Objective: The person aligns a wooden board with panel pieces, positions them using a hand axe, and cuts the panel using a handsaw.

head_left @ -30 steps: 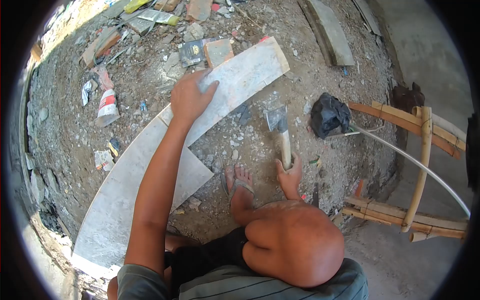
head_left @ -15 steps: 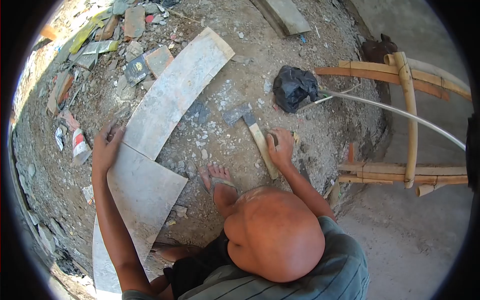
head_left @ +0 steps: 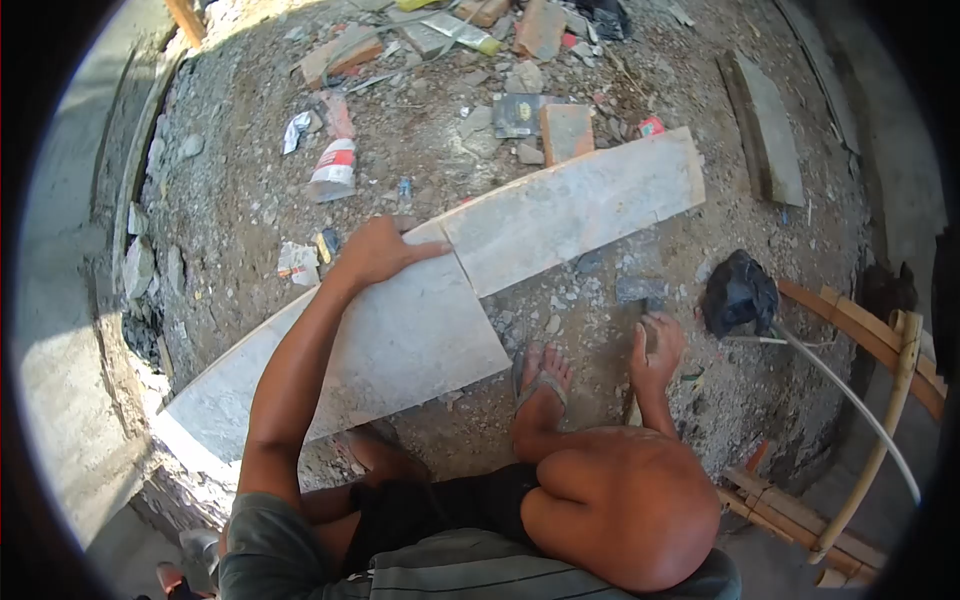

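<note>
Two pale grey tile pieces lie end to end on the rubble ground, a wide tile point(head_left: 410, 340) at the left and a narrower tile strip point(head_left: 590, 205) at the right, with a seam between them. My left hand point(head_left: 385, 250) grips the far edge of the wide tile beside the seam, its thumb flat on top and its other fingers partly hidden over the edge. At the right, my right hand point(head_left: 657, 352) is curled over the wooden handle of a hatchet point(head_left: 640, 291), just below its flat metal head. Most of the handle is hidden by my hand and knee.
Broken bricks point(head_left: 568, 133) and rubble lie beyond the tiles. A black plastic bag point(head_left: 741, 293) sits right of the hatchet, near bamboo poles point(head_left: 880, 430). A red-and-white cup point(head_left: 334, 170) lies at the left. A plank-like slab point(head_left: 762, 130) rests at the far right.
The view has swung left, so the tiles and ground appear turned. My right hand has moved from beside the hatchet handle onto it near the head. My left hand stays at the tile's edge.
</note>
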Demonstrator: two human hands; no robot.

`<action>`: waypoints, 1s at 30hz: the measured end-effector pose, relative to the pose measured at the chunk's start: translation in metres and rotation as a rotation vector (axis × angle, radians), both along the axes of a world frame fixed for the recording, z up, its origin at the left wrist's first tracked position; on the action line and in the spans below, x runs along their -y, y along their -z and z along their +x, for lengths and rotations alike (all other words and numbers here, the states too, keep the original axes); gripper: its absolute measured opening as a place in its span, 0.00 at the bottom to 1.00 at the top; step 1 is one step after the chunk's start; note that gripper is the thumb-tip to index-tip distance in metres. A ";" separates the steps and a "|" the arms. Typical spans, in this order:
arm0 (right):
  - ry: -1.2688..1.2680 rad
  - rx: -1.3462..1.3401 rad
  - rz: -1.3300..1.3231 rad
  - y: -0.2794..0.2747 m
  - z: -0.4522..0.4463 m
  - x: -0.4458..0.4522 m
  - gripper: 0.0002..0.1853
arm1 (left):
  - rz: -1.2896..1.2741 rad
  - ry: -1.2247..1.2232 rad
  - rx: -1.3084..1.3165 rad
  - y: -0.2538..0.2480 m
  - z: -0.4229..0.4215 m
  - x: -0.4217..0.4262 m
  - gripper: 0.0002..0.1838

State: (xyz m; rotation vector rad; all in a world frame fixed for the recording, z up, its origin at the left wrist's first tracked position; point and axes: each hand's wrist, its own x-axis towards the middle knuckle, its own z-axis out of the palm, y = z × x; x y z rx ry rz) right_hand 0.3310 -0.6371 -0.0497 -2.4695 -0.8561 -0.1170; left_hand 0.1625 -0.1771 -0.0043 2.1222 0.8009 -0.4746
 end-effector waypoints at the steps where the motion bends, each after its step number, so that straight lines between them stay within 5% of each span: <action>1: -0.069 -0.056 0.045 0.000 0.000 -0.011 0.11 | 0.009 0.015 0.050 -0.009 -0.004 -0.001 0.41; 5: -0.312 -0.739 0.233 0.006 -0.020 -0.057 0.21 | 0.201 -0.052 0.074 -0.068 -0.017 -0.014 0.52; 9: -0.726 -1.431 0.649 -0.024 -0.055 -0.144 0.35 | 0.233 -0.107 0.055 -0.151 -0.026 -0.015 0.48; 11: -0.795 -1.409 0.613 -0.020 -0.065 -0.164 0.35 | 0.351 -0.132 0.142 -0.163 -0.031 -0.007 0.46; 13: -0.465 -1.139 0.398 -0.027 -0.079 -0.185 0.33 | 0.445 -0.137 0.237 -0.167 -0.031 0.003 0.44; 15: -0.402 -1.155 0.408 -0.041 -0.078 -0.208 0.30 | 0.683 -0.116 0.468 -0.169 -0.033 0.016 0.41; 17: -0.419 -0.812 0.253 -0.051 -0.069 -0.210 0.30 | 0.789 -0.166 0.503 -0.185 -0.031 0.024 0.37; 21: -0.406 -1.208 0.291 -0.089 -0.056 -0.221 0.29 | 1.120 -0.338 0.619 -0.206 -0.023 0.028 0.30; 23: -0.476 -1.438 0.474 -0.090 -0.047 -0.229 0.29 | 1.174 -0.406 0.647 -0.187 -0.015 0.033 0.26; 25: -0.533 -1.332 0.547 -0.073 -0.040 -0.236 0.29 | 1.232 -0.428 0.675 -0.144 -0.009 0.042 0.25; 28: -0.397 -1.396 0.600 -0.049 -0.033 -0.231 0.28 | 1.196 -0.173 0.665 -0.052 -0.023 0.050 0.22; 30: -0.297 -1.409 0.554 -0.028 -0.030 -0.219 0.27 | 1.076 -0.218 0.612 -0.024 -0.014 0.065 0.21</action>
